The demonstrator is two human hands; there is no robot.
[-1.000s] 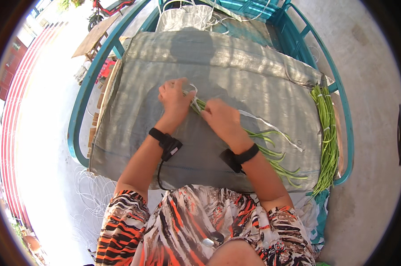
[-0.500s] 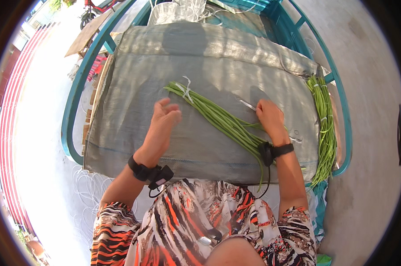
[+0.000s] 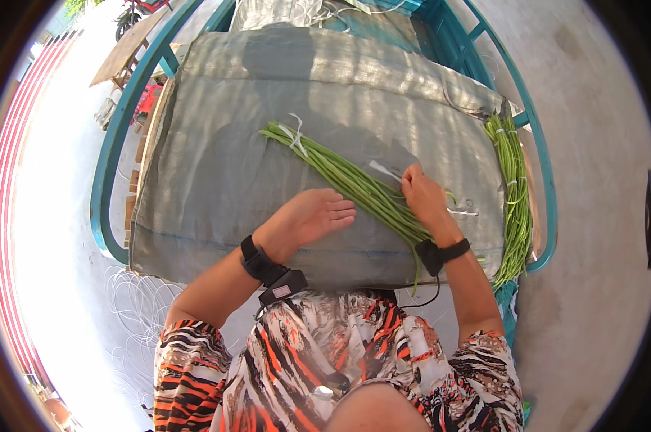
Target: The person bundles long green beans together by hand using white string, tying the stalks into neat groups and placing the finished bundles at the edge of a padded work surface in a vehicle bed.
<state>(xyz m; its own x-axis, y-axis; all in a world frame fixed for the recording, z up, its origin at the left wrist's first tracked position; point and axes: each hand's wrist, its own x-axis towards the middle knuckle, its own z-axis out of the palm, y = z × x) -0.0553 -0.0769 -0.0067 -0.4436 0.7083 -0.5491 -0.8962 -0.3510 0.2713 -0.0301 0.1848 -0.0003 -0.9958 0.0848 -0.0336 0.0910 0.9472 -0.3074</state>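
Observation:
A bundle of long, thin green stalks [image 3: 347, 175] lies slantwise on a grey woven sheet [image 3: 217, 155]. Its far left end is bound with a white tie [image 3: 295, 137]. My left hand [image 3: 309, 219] is open just below the middle of the bundle, fingers stretched toward the stalks. At the bundle's right side my right hand [image 3: 427, 198] is closed in a pinch, with a white strip [image 3: 385, 170] sticking out from its fingertips. The right wrist and hand cover part of the bundle's lower end. Another white strip [image 3: 463, 212] rests on the sheet beside the right hand.
More tied green stalks [image 3: 514, 198] lie along the sheet's right edge. A teal metal rail [image 3: 116, 158] frames the cart bed on both sides. Clear plastic material [image 3: 275, 13] sits at the far end. Loose white cord [image 3: 142, 295] is coiled on the ground at left.
My left hand has moved right and nearer to me, from beside the bundle's tied end to below its middle, and its fingers have straightened. The right hand stays by the bundle with the strip.

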